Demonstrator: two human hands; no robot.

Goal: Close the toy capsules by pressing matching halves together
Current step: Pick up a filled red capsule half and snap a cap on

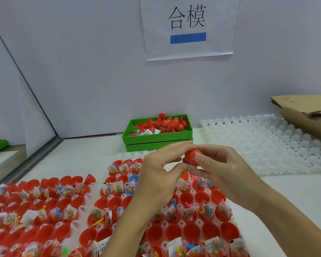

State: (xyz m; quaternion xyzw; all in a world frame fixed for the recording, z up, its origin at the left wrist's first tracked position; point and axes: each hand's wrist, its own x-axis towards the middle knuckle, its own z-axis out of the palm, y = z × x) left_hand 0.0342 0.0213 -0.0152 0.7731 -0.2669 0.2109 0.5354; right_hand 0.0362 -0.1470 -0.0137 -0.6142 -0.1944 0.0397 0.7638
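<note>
A red toy capsule is held in the air above the trays, gripped from both sides. My left hand pinches its left end with fingertips; my right hand wraps its right side, thumb on the front. Its seam is hidden by my fingers. Below, a white holder tray carries several open red capsule halves, many with small bagged toys inside, and one blue half. A second filled holder tray lies to the left.
A green bin of loose red capsule halves stands at the back against the wall. Empty white holder trays lie at the right, with a torn cardboard box behind them. A paper sign hangs on the wall.
</note>
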